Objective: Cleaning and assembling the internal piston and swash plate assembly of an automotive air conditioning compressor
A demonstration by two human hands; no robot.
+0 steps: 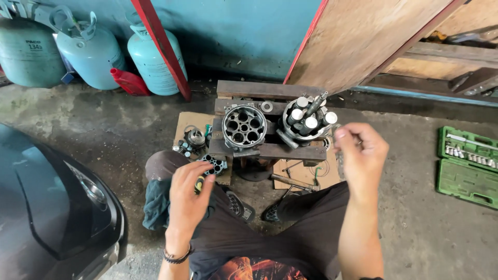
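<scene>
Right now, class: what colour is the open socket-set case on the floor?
Green; the socket-set case shows best in the head view, at the right.

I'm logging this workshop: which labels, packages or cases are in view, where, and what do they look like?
Pale green gas cylinder, top left by the wall: dark printed marking on its side.
Green plastic socket-set case, right on the floor: open, metal sockets inside.
No screens or signs show.
</scene>
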